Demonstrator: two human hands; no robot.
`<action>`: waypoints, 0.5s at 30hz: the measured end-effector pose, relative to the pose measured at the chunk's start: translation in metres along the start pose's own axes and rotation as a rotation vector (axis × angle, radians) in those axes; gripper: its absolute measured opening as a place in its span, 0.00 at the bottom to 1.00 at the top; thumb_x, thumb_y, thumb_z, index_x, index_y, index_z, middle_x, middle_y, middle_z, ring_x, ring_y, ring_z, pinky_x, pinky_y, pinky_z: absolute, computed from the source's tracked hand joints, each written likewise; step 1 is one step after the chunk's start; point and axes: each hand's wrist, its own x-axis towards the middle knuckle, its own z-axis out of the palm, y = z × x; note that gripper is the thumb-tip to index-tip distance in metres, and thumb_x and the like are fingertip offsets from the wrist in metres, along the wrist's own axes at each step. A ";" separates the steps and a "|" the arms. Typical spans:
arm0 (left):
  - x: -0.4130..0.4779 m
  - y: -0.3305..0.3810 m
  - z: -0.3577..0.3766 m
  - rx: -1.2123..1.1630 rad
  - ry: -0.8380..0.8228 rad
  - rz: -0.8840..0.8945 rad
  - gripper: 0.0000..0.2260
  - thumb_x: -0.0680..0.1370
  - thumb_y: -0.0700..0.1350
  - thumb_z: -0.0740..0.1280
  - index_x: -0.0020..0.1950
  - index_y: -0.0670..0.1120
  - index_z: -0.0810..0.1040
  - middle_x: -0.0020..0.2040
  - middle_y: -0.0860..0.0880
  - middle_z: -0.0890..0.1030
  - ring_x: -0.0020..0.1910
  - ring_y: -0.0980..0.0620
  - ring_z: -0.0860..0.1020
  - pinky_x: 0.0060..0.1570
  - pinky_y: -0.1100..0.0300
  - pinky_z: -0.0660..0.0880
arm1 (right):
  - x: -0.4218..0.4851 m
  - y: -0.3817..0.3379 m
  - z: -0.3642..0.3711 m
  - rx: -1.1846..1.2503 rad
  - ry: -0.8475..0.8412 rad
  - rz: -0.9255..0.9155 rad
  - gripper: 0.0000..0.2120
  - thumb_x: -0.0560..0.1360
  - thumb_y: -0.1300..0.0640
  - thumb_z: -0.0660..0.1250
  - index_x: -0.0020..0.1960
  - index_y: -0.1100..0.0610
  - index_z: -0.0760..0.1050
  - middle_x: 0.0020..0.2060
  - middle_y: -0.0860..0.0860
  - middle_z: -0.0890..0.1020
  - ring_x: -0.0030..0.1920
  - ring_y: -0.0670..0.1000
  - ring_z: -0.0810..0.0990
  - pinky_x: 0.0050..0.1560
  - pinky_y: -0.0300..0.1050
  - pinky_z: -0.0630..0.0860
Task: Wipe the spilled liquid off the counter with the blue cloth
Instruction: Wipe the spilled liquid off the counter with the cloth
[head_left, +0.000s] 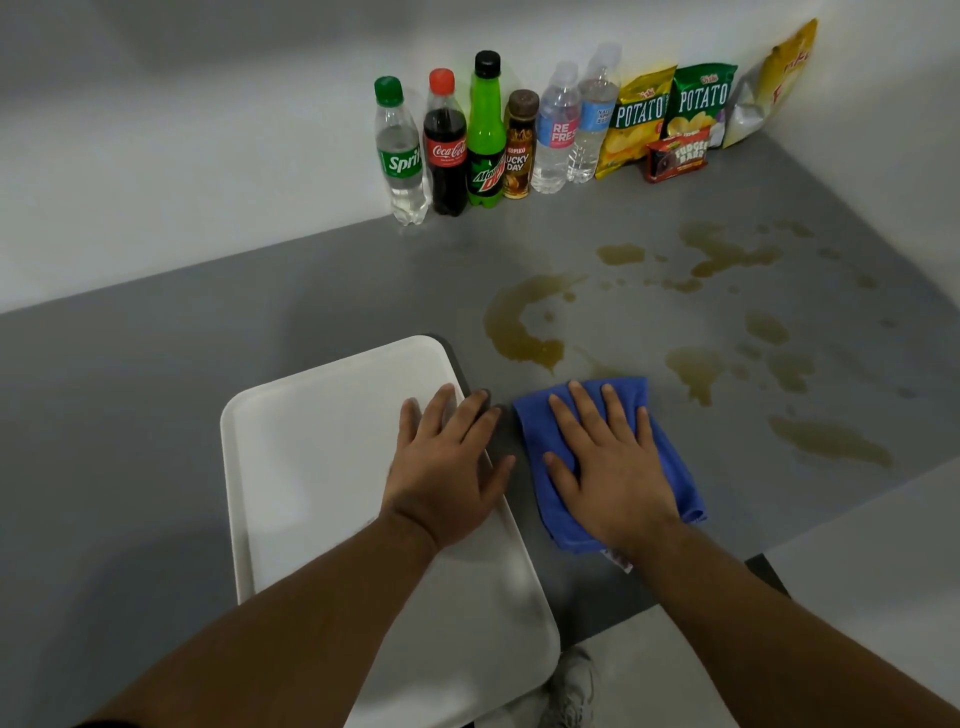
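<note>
The blue cloth (670, 462) lies bunched flat on the grey counter (260, 322) just right of the frame's centre, and the right hand (610, 467) rests palm-down on top of it with fingers spread wide, pressing rather than gripping; cloth shows beyond the fingertips and along the hand's right side. The left hand (447, 467) lies just to the left of the cloth, apart from it, also flat and spread, its palm on the right edge of one white tray (311, 467) and its longer fingertips reaching past the tray's rim onto the counter. The spilled liquid (519, 327), brownish-yellow, lies in many separate puddles and drops above and to the right of the cloth; the nearest large curved puddle sits just above the cloth's upper edge, and whether the cloth touches it cannot be told. Along the wall at the upper centre stand six bottles in a row: a Sprite bottle (400, 156), a Coca-Cola bottle (445, 150), a Mountain Dew bottle (485, 140), a brown coffee bottle (518, 150) and two water bottles (558, 130). To their right lean two potato chip bags (639, 119), one yellow snack bag (779, 83) and one small red fudge bar pack (677, 158)
</note>
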 end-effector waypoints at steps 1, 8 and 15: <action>0.000 0.000 0.000 0.000 0.019 0.005 0.27 0.82 0.64 0.56 0.76 0.52 0.73 0.76 0.49 0.74 0.78 0.40 0.67 0.75 0.33 0.63 | -0.007 0.001 0.002 -0.003 0.000 -0.047 0.34 0.83 0.33 0.38 0.84 0.45 0.43 0.84 0.46 0.45 0.83 0.55 0.40 0.81 0.64 0.42; 0.014 -0.012 -0.006 0.044 0.125 0.100 0.27 0.81 0.65 0.60 0.69 0.47 0.80 0.70 0.44 0.79 0.69 0.37 0.76 0.68 0.40 0.72 | -0.020 0.028 -0.001 0.033 0.013 -0.071 0.31 0.84 0.33 0.42 0.84 0.41 0.47 0.84 0.42 0.51 0.84 0.50 0.45 0.82 0.63 0.44; 0.039 -0.033 -0.013 0.053 -0.023 0.063 0.30 0.80 0.67 0.58 0.74 0.50 0.75 0.78 0.45 0.72 0.78 0.35 0.65 0.74 0.30 0.62 | 0.029 0.018 -0.009 0.018 0.019 0.032 0.34 0.82 0.32 0.40 0.84 0.43 0.46 0.84 0.46 0.49 0.84 0.54 0.43 0.81 0.63 0.41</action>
